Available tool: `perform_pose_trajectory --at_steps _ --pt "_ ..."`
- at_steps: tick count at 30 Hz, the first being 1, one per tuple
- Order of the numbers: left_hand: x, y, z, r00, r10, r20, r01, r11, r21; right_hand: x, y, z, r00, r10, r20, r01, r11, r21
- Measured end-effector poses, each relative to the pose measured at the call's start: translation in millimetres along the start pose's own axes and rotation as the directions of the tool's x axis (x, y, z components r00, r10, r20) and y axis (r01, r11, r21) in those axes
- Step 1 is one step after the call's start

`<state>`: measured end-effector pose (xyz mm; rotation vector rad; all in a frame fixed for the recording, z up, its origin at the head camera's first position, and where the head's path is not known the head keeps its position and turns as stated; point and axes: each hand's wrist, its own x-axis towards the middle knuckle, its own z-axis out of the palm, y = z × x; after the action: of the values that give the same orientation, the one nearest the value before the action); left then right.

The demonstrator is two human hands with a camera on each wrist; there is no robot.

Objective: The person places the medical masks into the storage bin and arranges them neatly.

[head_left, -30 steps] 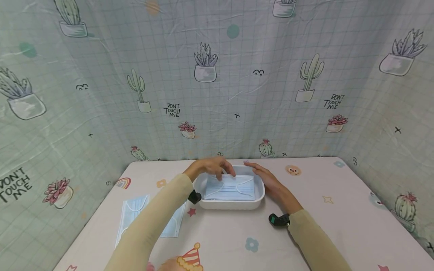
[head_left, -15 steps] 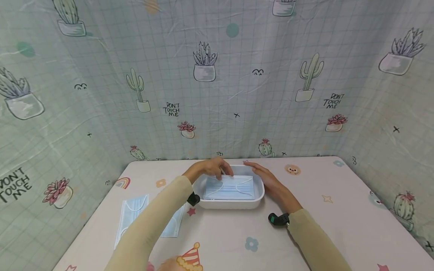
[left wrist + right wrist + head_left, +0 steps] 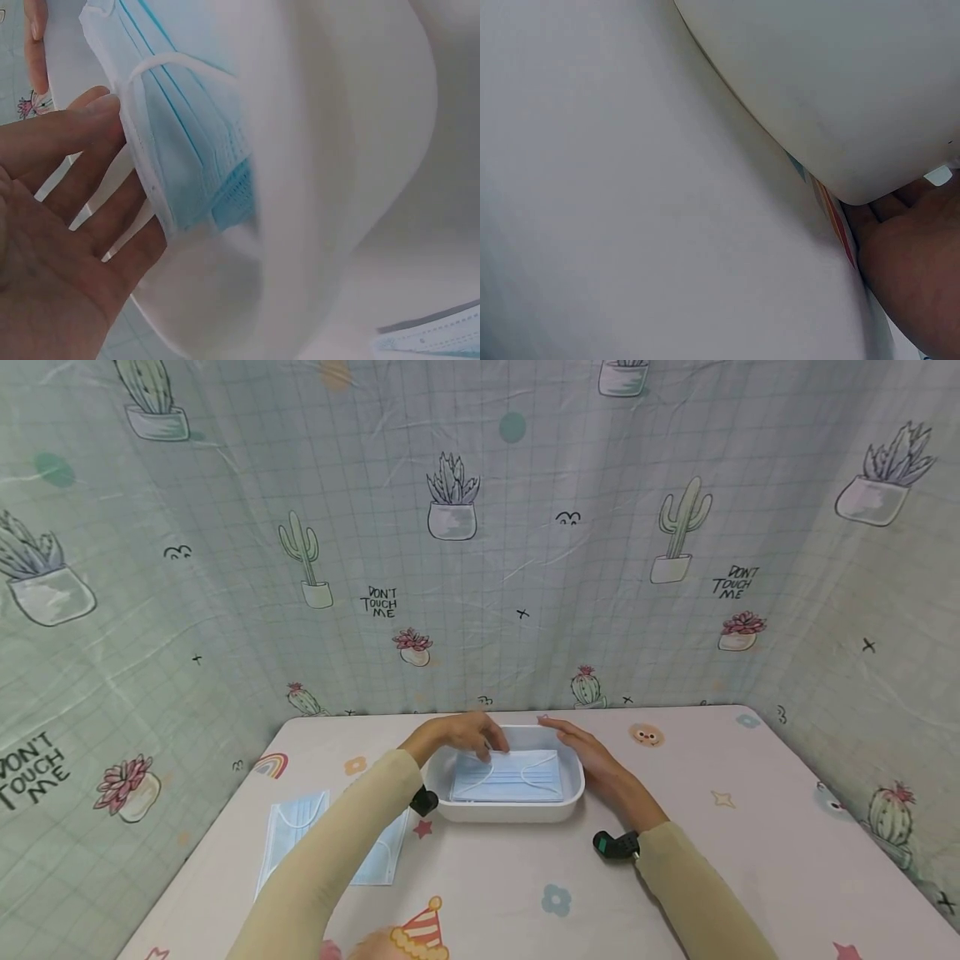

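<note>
A white plastic tub (image 3: 510, 812) with rounded corners sits near the table's far edge. Inside lie light blue face masks (image 3: 517, 777), seemingly stacked, with white ear loops on top. My left hand (image 3: 467, 732) reaches over the tub's left side. In the left wrist view, its thumb and fingertips (image 3: 112, 105) touch the masks' far edge, fingers fairly straight. Along the tub's right wall rests my right hand (image 3: 600, 764), fingers extended towards the far corner. In the right wrist view the tub wall (image 3: 855, 97) hides part of that hand's fingers.
More blue masks (image 3: 378, 858) lie on the table at the left, partly covered by my left sleeve (image 3: 330, 860). The table (image 3: 645, 910) has a printed pale cover. A curtain with cactus drawings (image 3: 517, 568) hangs behind and at both sides.
My left hand has slid slightly left along the masks' far edge. The masks' far edge sits a little lower in the tub. My right hand stays against the tub.
</note>
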<state>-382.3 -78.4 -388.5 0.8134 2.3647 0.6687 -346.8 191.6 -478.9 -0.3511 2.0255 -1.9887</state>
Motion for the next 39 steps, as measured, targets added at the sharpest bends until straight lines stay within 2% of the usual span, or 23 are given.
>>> perform_pose_trajectory --at_steps 6,10,12,15,21,27,31,33,36,39 --pt "-3.1 -2.1 -0.4 1.000 -0.015 0.010 0.015 1.000 -0.026 0.0 0 1 1.000 0.007 0.006 -0.007 1.000 0.001" --pt "-5.9 -3.3 -2.8 1.000 0.005 0.001 -0.005 0.998 -0.058 -0.6 -2 1 1.000 0.015 0.006 -0.015 1.000 -0.010" --pt "-7.6 -4.6 -3.6 0.999 0.034 -0.013 -0.035 0.997 -0.063 -0.3 -3 1 1.000 0.017 0.003 -0.017 1.000 -0.014" --pt "-14.1 -5.5 -4.9 0.996 0.073 -0.052 -0.077 0.994 -0.081 0.2 -2 1 1.000 0.024 0.000 -0.024 1.000 -0.015" --pt "-37.3 -13.7 -8.4 0.976 0.121 -0.182 -0.160 0.963 -0.219 -0.2 0 1 1.000 0.019 0.004 -0.019 1.000 -0.025" --pt "-78.9 -21.0 -16.0 0.944 0.106 -0.311 -0.209 0.925 -0.318 -0.1 2 -1 1.000 0.019 0.014 -0.018 1.000 -0.011" --pt "-110.4 -35.4 -20.3 0.916 0.084 -0.393 -0.223 0.919 -0.324 0.0 2 -2 1.000 0.016 0.014 -0.016 1.000 -0.001" --pt "-126.6 -44.0 -20.9 0.900 0.064 -0.431 -0.215 0.926 -0.312 -0.6 1 -3 1.000 0.015 0.013 -0.015 1.000 -0.004" --pt "-149.6 -59.2 -20.4 0.872 0.022 -0.490 -0.191 0.935 -0.299 -1.4 1 -4 1.000 0.012 0.013 -0.012 1.000 -0.006" --pt "-170.7 -74.5 -17.0 0.830 -0.042 -0.556 -0.143 0.948 -0.286 -2.0 1 -3 1.000 0.015 0.014 -0.015 1.000 0.003"
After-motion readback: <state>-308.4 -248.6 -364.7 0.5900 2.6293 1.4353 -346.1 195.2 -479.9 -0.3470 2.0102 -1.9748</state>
